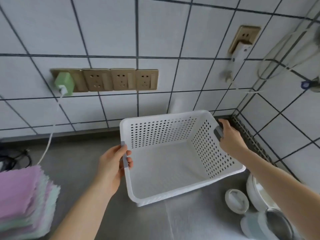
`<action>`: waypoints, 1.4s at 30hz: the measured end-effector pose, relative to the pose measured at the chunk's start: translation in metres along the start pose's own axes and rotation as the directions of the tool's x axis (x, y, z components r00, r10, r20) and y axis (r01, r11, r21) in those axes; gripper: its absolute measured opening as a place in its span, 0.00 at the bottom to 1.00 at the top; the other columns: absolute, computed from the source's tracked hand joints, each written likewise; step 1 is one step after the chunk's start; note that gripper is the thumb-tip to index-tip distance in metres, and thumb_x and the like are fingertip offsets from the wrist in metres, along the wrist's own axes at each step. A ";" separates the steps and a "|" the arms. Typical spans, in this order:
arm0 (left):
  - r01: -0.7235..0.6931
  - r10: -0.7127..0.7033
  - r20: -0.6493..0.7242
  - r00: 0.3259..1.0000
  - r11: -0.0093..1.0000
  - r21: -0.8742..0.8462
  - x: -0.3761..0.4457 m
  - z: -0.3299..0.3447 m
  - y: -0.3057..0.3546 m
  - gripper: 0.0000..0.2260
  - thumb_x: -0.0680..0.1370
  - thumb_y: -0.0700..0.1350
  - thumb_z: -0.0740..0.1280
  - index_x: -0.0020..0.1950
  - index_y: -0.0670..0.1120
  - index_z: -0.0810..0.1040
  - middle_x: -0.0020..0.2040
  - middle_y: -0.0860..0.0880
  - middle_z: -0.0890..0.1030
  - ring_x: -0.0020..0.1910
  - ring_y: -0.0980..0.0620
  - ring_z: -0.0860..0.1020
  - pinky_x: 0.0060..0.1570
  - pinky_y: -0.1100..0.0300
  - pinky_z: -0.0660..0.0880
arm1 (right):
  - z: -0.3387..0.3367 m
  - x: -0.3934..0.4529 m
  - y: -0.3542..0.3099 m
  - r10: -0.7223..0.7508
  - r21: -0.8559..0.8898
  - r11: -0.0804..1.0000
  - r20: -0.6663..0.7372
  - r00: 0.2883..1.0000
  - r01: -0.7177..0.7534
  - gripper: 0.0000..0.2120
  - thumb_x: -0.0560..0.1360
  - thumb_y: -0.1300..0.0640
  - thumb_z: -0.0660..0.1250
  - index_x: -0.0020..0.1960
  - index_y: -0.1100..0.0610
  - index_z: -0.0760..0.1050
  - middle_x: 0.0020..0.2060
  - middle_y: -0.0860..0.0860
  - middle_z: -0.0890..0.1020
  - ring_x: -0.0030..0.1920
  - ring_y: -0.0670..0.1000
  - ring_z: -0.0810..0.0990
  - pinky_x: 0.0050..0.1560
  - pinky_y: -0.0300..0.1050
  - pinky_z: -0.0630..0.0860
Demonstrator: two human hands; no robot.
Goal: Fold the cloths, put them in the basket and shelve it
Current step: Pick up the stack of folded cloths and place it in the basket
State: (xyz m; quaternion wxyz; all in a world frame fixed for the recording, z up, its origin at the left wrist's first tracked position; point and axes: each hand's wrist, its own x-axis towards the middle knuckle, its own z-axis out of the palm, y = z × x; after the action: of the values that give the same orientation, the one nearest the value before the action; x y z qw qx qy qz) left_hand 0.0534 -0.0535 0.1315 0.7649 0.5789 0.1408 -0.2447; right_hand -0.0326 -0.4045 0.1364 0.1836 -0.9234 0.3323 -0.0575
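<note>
Both hands hold the white perforated basket (173, 163) by its grey handle strips: the left hand (112, 168) has its fingers curled over the grey strip on the basket's left rim, thumb on the outside, and the right hand (228, 135) closes round the grey grip on the basket's right rim. The basket looks tilted, its near corner over the grey countertop (90, 170); nothing lies inside it. Well to the basket's left, at the counter's edge, sits a stack of pink and pale green cloths (24, 201). Just right of the basket's near corner stand a small white round dish (236, 200) and larger white vessels, blurred. Behind the basket, on the tiled wall, a row of gold sockets (110, 79) carries a green charger (64, 83).
</note>
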 end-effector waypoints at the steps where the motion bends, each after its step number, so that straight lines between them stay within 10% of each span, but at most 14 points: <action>1: 0.004 -0.004 -0.003 1.000 1.000 -0.004 -0.001 -0.011 0.001 0.09 0.77 0.42 0.68 0.56 0.40 0.79 0.40 0.44 0.79 0.32 0.50 0.74 0.32 0.56 0.75 | 0.004 -0.007 -0.006 0.006 0.034 0.999 0.011 1.000 -0.007 0.36 0.72 0.70 0.63 0.74 0.50 0.55 0.49 0.53 0.72 0.42 0.54 0.76 0.32 0.47 0.76; 17: 0.047 -0.049 -0.059 0.997 0.998 -0.039 0.002 -0.120 0.008 0.10 0.78 0.37 0.65 0.58 0.37 0.78 0.44 0.40 0.79 0.38 0.47 0.77 0.41 0.53 0.77 | 0.070 -0.059 -0.081 0.021 -0.020 1.000 0.067 0.998 -0.019 0.28 0.72 0.69 0.63 0.69 0.52 0.63 0.49 0.53 0.76 0.41 0.51 0.78 0.32 0.44 0.78; 21: 0.042 -0.042 -0.003 0.999 0.998 -0.038 -0.002 -0.136 0.008 0.11 0.78 0.39 0.65 0.60 0.43 0.79 0.53 0.41 0.82 0.48 0.41 0.82 0.48 0.50 0.79 | 0.063 -0.076 -0.113 -0.164 -0.178 0.972 -0.045 0.985 0.154 0.25 0.75 0.65 0.61 0.70 0.54 0.64 0.62 0.55 0.75 0.58 0.55 0.74 0.51 0.53 0.80; 27: -0.088 0.086 -0.077 0.993 0.996 -0.018 -0.008 -0.182 0.025 0.09 0.78 0.36 0.65 0.57 0.44 0.79 0.49 0.43 0.83 0.45 0.45 0.82 0.44 0.56 0.79 | 0.076 -0.130 -0.230 -0.373 0.133 0.912 -0.125 0.920 0.388 0.20 0.76 0.64 0.62 0.67 0.56 0.68 0.56 0.52 0.81 0.54 0.55 0.79 0.48 0.49 0.79; 34: -0.378 0.473 -0.195 0.859 0.844 0.380 -0.013 -0.280 0.060 0.10 0.78 0.36 0.64 0.50 0.51 0.79 0.43 0.47 0.83 0.39 0.56 0.82 0.41 0.61 0.80 | 0.144 -0.200 -0.362 -0.492 0.527 0.746 0.023 0.870 0.408 0.17 0.75 0.60 0.62 0.63 0.53 0.72 0.49 0.48 0.81 0.48 0.48 0.80 0.52 0.42 0.76; 39: -0.205 0.483 -0.342 0.806 0.770 0.605 -0.006 -0.356 0.051 0.08 0.77 0.44 0.68 0.55 0.50 0.79 0.49 0.53 0.81 0.50 0.51 0.80 0.46 0.56 0.77 | 0.224 -0.223 -0.407 -0.387 0.550 0.825 0.380 0.840 0.131 0.20 0.78 0.49 0.62 0.66 0.57 0.70 0.42 0.41 0.75 0.39 0.38 0.74 0.35 0.22 0.69; 42: -0.097 0.400 -0.339 0.851 0.756 0.647 0.006 -0.376 0.040 0.17 0.76 0.50 0.68 0.64 0.49 0.74 0.57 0.52 0.79 0.54 0.50 0.78 0.42 0.63 0.73 | 0.260 -0.225 -0.416 -0.177 0.437 0.888 0.612 0.771 -0.143 0.27 0.77 0.40 0.59 0.67 0.59 0.67 0.54 0.51 0.77 0.47 0.47 0.76 0.44 0.33 0.70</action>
State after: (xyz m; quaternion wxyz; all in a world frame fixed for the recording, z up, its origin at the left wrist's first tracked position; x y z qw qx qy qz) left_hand 0.1052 0.3126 0.0520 0.5081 0.8477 0.1500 -0.0258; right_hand 0.0990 0.1125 0.0561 0.4976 -0.8200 0.2182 0.1797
